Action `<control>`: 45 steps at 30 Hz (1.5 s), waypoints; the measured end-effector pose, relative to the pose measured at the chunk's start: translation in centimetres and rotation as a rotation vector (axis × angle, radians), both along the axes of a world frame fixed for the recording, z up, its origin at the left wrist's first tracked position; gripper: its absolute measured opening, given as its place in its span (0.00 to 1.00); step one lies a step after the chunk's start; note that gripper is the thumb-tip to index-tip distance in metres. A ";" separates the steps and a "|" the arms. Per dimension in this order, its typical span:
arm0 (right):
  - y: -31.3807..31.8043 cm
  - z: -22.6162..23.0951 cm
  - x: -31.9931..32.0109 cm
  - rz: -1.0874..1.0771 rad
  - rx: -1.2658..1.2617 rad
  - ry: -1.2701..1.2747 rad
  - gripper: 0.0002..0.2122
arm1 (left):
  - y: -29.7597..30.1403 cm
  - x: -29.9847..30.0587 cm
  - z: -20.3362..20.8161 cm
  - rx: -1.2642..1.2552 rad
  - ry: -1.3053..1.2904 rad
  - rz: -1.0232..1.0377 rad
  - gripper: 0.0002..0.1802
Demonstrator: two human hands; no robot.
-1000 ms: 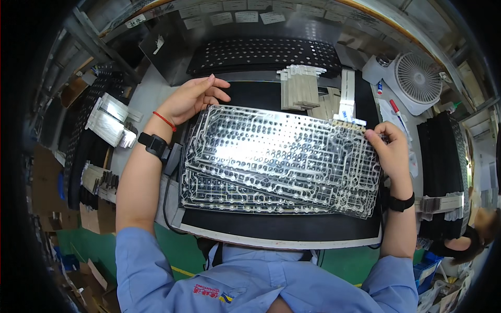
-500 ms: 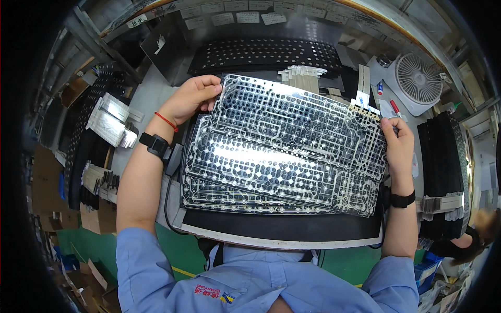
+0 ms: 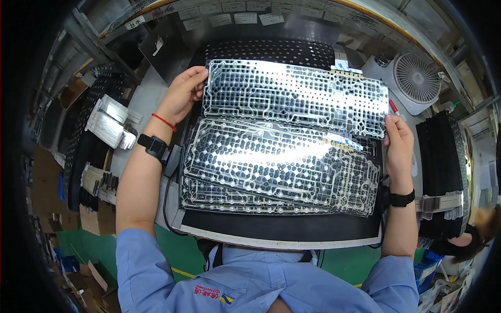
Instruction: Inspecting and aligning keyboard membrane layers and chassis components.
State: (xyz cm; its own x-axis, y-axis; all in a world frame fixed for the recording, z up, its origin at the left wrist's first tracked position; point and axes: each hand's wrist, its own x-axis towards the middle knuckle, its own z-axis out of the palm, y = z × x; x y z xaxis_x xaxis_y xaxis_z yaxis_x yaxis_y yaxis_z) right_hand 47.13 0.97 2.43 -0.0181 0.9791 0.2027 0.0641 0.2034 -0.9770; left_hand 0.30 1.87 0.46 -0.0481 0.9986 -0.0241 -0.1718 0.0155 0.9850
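Note:
Between my two hands a clear keyboard membrane sheet with silvery circuit lines is held up above the bench, its far edge sloping down to the right. My left hand pinches its left edge near the upper corner. At the lower right corner, my right hand grips it between thumb and fingers. A short tail with a white and blue label sticks up from its far edge. Closer to me lies a stack of similar membrane sheets, fanned slightly askew and bright with glare.
Black perforated panels lie behind the held sheet. A white fan and a red marker are at the right, beside a black stack. Silvery strips rest on dark panels at left. A person is at far right.
The held membrane sheet has moved away from me and a little left, off the stack, and lies less steeply slanted. More of the stack shows, including a blue and white label. Both hands keep their grip.

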 end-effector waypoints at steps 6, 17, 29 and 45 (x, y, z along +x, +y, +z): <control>-0.4 0.3 -0.7 -0.086 0.105 0.063 0.08 | -0.6 0.7 1.0 0.091 -0.060 0.034 0.07; -0.5 0.1 0.1 -0.024 0.053 0.040 0.09 | -0.4 0.0 0.7 0.140 -0.078 0.036 0.08; -0.5 0.2 -0.3 0.007 -0.002 0.026 0.10 | -0.5 0.1 0.8 0.081 -0.016 0.021 0.08; -0.4 0.4 -0.3 0.008 -0.100 -0.077 0.08 | -0.3 -0.1 0.6 0.031 0.000 0.007 0.08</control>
State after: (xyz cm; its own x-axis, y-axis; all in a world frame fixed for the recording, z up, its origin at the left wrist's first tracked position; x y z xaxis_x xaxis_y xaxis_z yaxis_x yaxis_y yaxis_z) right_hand 46.80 0.57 2.81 -0.0373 0.9941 0.1019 0.1390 0.1062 -0.9846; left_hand 0.24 1.55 1.06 -0.0546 0.9985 0.0064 -0.1723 -0.0158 0.9849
